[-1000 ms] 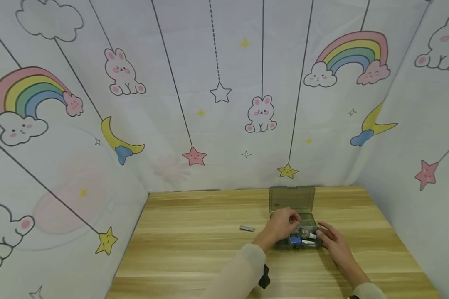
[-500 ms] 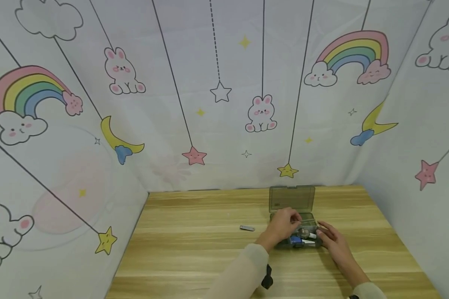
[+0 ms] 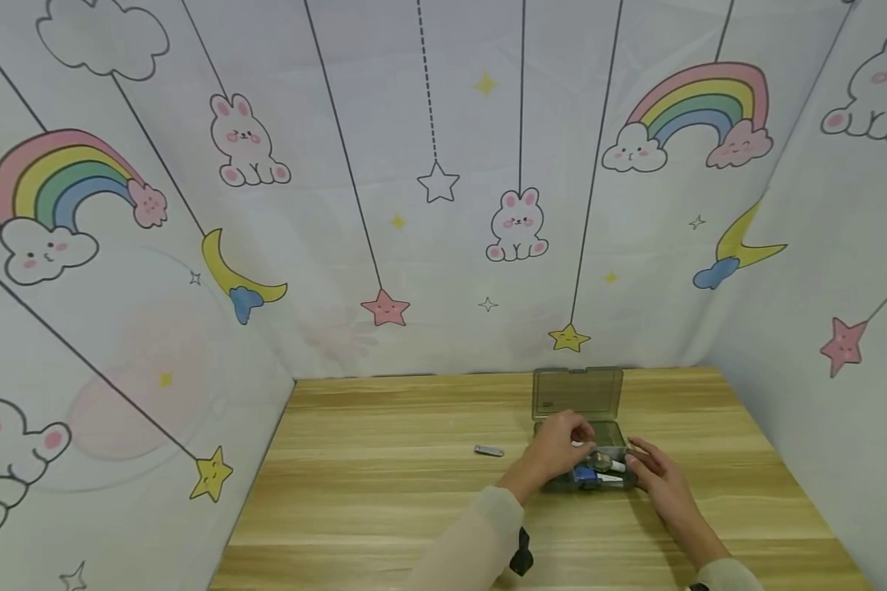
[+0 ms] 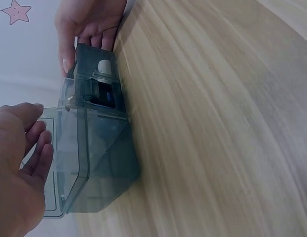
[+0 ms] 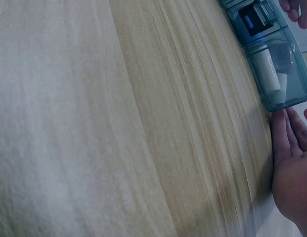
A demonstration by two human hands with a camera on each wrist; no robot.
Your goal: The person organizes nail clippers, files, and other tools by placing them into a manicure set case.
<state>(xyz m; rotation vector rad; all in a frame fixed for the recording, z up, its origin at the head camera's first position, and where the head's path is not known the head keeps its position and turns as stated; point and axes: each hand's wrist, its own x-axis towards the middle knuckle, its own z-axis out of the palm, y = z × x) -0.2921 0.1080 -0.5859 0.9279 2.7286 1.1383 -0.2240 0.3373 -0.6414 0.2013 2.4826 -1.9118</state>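
Note:
A translucent grey-green plastic storage box (image 3: 578,394) stands on the table with its hinged lid raised. In its front compartments lie a blue-and-black item (image 3: 585,476), a white tube (image 4: 105,66) and a roundish dark item (image 3: 601,461). My left hand (image 3: 559,443) is over the box's left part, thumb and fingertips bent towards each other; whether anything small is between them is hidden. My right hand (image 3: 664,484) touches the box's right end. Its fingers (image 5: 279,133) are fairly straight against that end, and the thumb lies along the rim in the left wrist view.
A small flat silver item (image 3: 489,451) lies on the wooden table (image 3: 384,484) left of the box. Behind the table hangs a printed white cloth (image 3: 443,246). A black strap end (image 3: 521,552) hangs by the left sleeve (image 3: 480,533).
The left forearm shifts slightly right, then back left, while the left fingertips stay over the box. The right hand, box and silver item stay put.

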